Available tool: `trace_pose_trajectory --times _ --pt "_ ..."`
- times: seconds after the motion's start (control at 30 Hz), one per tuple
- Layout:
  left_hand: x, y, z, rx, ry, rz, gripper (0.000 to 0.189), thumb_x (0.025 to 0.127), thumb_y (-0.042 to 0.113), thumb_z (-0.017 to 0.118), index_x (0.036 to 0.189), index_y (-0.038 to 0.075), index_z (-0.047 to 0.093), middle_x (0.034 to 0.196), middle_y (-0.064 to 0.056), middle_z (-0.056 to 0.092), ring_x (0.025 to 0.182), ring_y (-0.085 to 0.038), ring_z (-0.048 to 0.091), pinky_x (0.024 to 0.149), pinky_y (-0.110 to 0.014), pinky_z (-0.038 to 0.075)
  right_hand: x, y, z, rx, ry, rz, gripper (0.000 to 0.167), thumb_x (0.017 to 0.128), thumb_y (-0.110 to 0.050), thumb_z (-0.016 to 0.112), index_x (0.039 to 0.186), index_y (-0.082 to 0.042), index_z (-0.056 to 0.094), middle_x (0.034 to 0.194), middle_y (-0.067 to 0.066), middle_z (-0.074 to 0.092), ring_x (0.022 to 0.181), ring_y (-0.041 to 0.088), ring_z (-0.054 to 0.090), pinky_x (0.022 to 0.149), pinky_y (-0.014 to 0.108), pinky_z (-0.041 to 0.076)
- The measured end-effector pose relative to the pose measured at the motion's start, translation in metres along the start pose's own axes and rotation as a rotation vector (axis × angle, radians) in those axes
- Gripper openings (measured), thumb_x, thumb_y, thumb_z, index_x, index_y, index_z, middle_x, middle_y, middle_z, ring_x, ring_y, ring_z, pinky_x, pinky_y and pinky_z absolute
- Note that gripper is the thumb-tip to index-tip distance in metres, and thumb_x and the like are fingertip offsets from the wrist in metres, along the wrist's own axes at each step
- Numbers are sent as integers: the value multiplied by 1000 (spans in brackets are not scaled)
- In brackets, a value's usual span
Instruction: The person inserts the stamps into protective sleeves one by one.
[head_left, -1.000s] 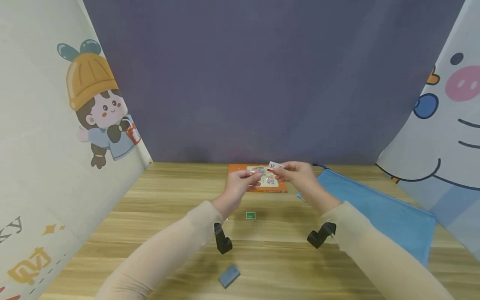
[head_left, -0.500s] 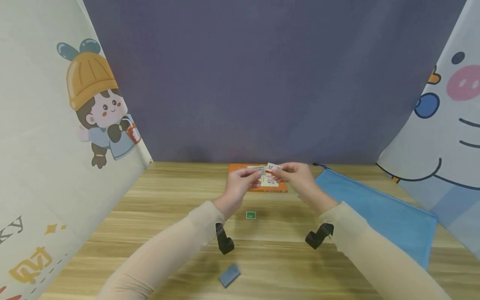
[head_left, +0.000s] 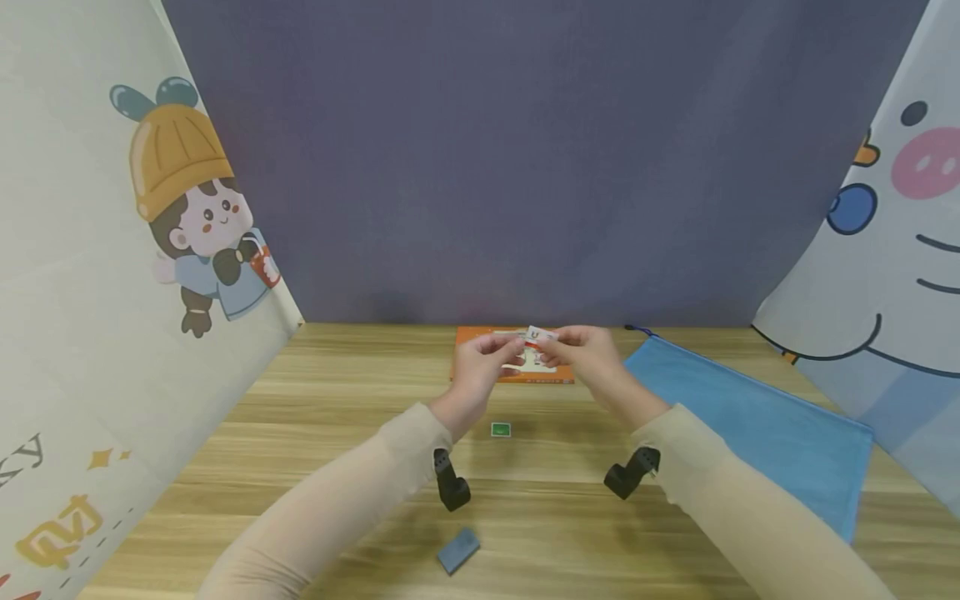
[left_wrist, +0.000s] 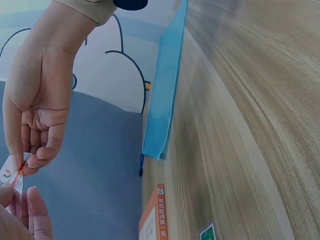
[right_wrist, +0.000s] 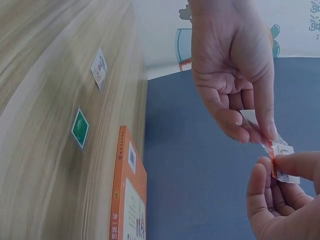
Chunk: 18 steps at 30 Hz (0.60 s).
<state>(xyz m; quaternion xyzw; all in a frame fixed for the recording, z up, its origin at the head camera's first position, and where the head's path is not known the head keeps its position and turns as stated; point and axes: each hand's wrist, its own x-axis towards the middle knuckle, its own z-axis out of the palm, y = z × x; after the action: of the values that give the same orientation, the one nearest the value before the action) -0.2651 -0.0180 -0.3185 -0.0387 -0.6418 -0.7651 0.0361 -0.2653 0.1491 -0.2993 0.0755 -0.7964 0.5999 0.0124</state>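
Observation:
My left hand (head_left: 480, 365) pinches a small clear plastic piece (right_wrist: 250, 118), possibly a sleeve, between thumb and fingers. Facing it, my right hand (head_left: 592, 354) grips a small white card (right_wrist: 286, 169) with a red-orange band and dark print along it. The card's edge meets the plastic at the left fingertips; whether it is inside cannot be made out. Both hands are raised in front of an orange book (head_left: 566, 372). Below them, a small green card (head_left: 501, 430) lies on the wooden table (head_left: 337, 400).
Another small printed card (right_wrist: 99, 69) lies beyond the green one, hidden by my left arm in the head view. A grey-blue block (head_left: 458, 551) sits near the front. At right lies a blue drawstring bag (head_left: 757, 425). A dark curtain (head_left: 525, 167) closes off the back.
My right hand has moved slightly left with the white card, closing the gap to the left fingertips. The left hand has stayed nearly in place.

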Motion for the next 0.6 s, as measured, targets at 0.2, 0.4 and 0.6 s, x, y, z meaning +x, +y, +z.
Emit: trace_pose_trajectory --times 0.2,0.4,0.6 --pt "-2 2 1 -20 13 22 22 88 12 71 104 -4 68 82 -2 68 68 -10 65 85 -50 57 -2 -2 4 21 -2 22 35 93 -29 66 108 3 66 82 0 71 75 11 68 80 32 59" --pt "-2 2 1 1 26 32 22 89 14 71 104 -2 70 86 -5 71 67 -10 64 83 -46 59 -3 -2 6 3 -5 49 33 92 -30 67 104 1 67 81 -1 71 78 15 70 85 35 57" --pt "-2 2 -2 51 2 37 23 90 14 70 105 -2 70 86 -5 71 68 -11 64 73 -33 60 -2 -5 4 -64 -17 80 28 92 -31 68 97 -4 69 81 -1 72 81 18 69 68 29 53"
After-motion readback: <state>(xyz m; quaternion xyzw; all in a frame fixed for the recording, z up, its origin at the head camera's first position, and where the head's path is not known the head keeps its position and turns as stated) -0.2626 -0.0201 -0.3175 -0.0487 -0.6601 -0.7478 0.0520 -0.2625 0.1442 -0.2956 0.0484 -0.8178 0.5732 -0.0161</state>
